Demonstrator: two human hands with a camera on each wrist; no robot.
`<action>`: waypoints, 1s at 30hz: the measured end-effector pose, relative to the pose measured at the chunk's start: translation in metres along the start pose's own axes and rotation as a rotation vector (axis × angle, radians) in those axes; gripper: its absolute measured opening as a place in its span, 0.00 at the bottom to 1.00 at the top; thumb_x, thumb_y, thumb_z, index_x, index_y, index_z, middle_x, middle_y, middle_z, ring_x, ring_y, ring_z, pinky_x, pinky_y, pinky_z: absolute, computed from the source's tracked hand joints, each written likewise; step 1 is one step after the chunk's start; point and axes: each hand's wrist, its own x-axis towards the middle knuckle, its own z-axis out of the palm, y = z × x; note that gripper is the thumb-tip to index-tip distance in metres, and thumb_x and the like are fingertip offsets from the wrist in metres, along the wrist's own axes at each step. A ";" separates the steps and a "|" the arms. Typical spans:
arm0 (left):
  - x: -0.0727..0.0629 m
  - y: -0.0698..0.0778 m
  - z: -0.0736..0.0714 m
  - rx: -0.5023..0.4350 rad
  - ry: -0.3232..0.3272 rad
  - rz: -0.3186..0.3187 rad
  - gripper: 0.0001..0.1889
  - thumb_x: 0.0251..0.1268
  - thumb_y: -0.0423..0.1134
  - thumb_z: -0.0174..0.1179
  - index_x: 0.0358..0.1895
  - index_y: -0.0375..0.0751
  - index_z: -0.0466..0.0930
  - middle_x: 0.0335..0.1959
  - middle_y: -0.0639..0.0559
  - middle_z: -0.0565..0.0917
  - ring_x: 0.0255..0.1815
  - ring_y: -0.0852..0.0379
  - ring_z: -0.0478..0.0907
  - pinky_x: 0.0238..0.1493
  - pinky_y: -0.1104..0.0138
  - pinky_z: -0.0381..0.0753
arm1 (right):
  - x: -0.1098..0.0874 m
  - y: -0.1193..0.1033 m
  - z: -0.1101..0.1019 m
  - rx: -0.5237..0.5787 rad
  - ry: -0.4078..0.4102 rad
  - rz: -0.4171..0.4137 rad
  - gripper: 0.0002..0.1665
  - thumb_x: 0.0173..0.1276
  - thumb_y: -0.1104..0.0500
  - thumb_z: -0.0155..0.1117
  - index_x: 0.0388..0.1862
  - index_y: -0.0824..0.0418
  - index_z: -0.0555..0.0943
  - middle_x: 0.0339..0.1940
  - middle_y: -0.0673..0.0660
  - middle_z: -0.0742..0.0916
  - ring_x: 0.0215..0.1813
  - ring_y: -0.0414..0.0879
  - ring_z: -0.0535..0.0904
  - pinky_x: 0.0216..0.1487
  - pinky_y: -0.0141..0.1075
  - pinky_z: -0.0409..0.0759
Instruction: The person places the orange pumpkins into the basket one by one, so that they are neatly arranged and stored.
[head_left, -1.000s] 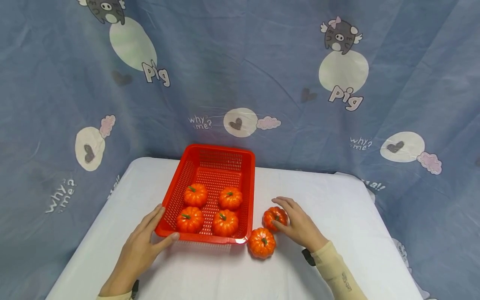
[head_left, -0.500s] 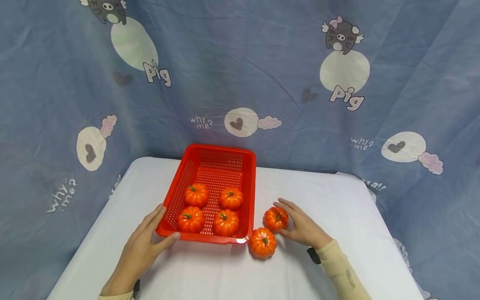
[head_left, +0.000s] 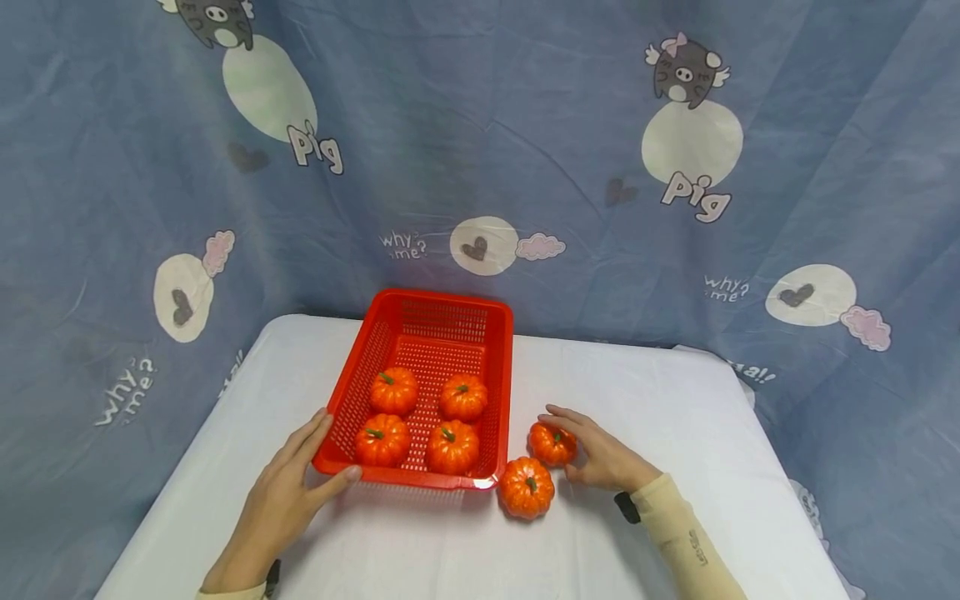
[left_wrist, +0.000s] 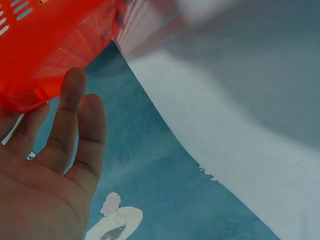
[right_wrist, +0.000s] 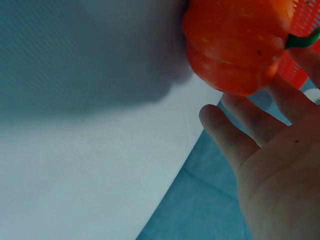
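Note:
At the left side of the red plastic basket (head_left: 420, 477) is my left hand (head_left: 281, 492). Its fingers are extended along the wall and its thumb is at the near rim. The left wrist view shows the fingertips against the red wall. My right hand (head_left: 600, 450) holds a small orange toy pumpkin (head_left: 553, 446) on the white cloth, fingers curved over its far side and thumb at its near right. The right wrist view has this pumpkin (right_wrist: 235, 47) with its green stem; the little finger stands apart and the thumb is hidden.
Several more orange pumpkins (head_left: 452, 447) sit in the near half of the basket. Another pumpkin (head_left: 527, 488) lies on the cloth by the basket's near right corner. A blue patterned curtain (head_left: 570, 167) hangs behind the white-covered table (head_left: 637, 375).
My right fingers have come down over the far side of the pumpkin, and it has shifted slightly toward me. The left hand and the basket have stayed in place.

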 end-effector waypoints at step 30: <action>-0.002 0.001 0.000 0.000 0.005 0.000 0.52 0.57 0.68 0.67 0.81 0.48 0.58 0.80 0.47 0.60 0.74 0.36 0.62 0.64 0.33 0.66 | 0.003 0.000 0.003 -0.054 0.085 0.025 0.45 0.56 0.65 0.77 0.73 0.57 0.72 0.72 0.62 0.73 0.70 0.60 0.72 0.68 0.56 0.72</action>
